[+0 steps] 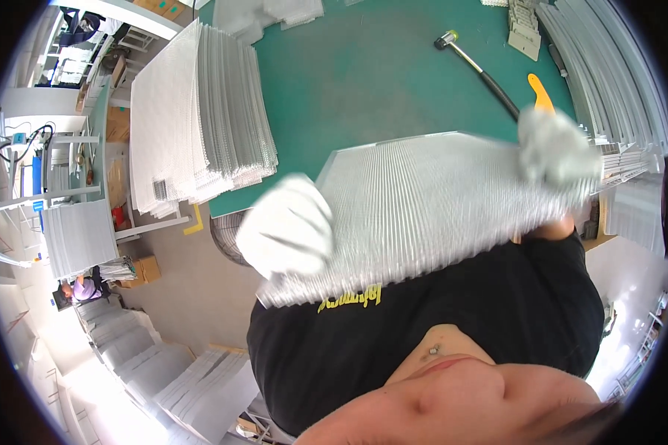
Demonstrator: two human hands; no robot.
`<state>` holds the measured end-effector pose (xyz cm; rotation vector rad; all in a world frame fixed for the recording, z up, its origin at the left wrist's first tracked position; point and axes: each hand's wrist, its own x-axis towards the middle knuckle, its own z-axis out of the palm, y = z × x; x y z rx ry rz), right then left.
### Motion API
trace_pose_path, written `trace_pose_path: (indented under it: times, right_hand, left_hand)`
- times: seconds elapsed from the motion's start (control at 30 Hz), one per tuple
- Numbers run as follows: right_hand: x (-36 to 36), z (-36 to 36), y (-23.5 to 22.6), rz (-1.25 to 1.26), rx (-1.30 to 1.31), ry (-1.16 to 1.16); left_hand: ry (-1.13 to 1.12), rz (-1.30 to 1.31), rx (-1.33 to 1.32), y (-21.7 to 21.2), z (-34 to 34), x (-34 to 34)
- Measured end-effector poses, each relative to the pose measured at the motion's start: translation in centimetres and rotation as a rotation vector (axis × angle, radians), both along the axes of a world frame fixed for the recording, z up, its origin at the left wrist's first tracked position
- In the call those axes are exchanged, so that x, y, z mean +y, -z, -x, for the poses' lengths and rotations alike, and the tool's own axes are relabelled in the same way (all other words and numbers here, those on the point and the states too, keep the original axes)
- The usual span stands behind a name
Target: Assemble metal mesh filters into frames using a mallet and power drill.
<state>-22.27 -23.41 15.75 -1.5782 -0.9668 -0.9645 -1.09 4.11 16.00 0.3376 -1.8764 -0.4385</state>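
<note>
A silvery panel with fine parallel ribs (423, 193) is held up in front of my chest, tilted and slightly smeared by motion. At its left end my left hand (286, 226), in a white glove, is closed round the edge. The right end is gripped by my right hand (559, 152), also gloved and blurred, fingers wrapped over the border. The panel's far edge overlaps the near side of the green tabletop (334, 89). Close beyond my right hand lie a mallet with a black grip (490, 81) and a tool with an orange handle (539, 93).
A tall stack of similar panels (230, 111) stands on the table's left. Long grey strips (608, 74) are piled at the right, beside beige pieces (523, 30). Below the left edge is a round fan (228, 237). Another person (87, 288) is far off among stacked panels.
</note>
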Motion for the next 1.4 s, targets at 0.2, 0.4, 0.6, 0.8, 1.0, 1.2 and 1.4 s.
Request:
trace_pose_path:
  times: [0.2, 0.4, 0.6, 0.8, 1.0, 1.2, 1.4]
  right_hand:
    - [4.5, 4.3, 3.2, 0.075, -0.142, 0.122]
    - [2.8, 5.2, 3.2, 0.135, -0.037, -0.002]
    - [2.9, 5.5, 3.4, 0.034, -0.016, 0.136]
    - [2.3, 6.6, 3.7, 0.033, 0.028, 0.147]
    - [1.7, 6.5, 3.7, 0.055, 0.103, 0.075]
    - [2.6, 5.9, 3.6, -0.014, 0.053, 0.121]
    - [2.0, 5.7, 1.1, 0.084, 0.147, 0.072]
  left_hand:
    - [-0.021, -0.694, -0.237, 7.8, 0.1, -0.1]
    - [-0.377, -0.969, -0.547, 10.4, 1.3, -5.5]
    - [-0.573, -1.106, -0.642, 12.4, -0.9, -12.8]
    - [-0.389, -1.118, -0.833, 12.7, -0.9, -18.2]
    - [-0.363, -1.223, -0.943, 12.6, -0.6, -19.9]
    - [-0.438, -1.029, -0.979, 12.8, 0.8, -19.2]
    - [-0.284, -1.212, -0.79, 13.0, -0.7, -20.6]
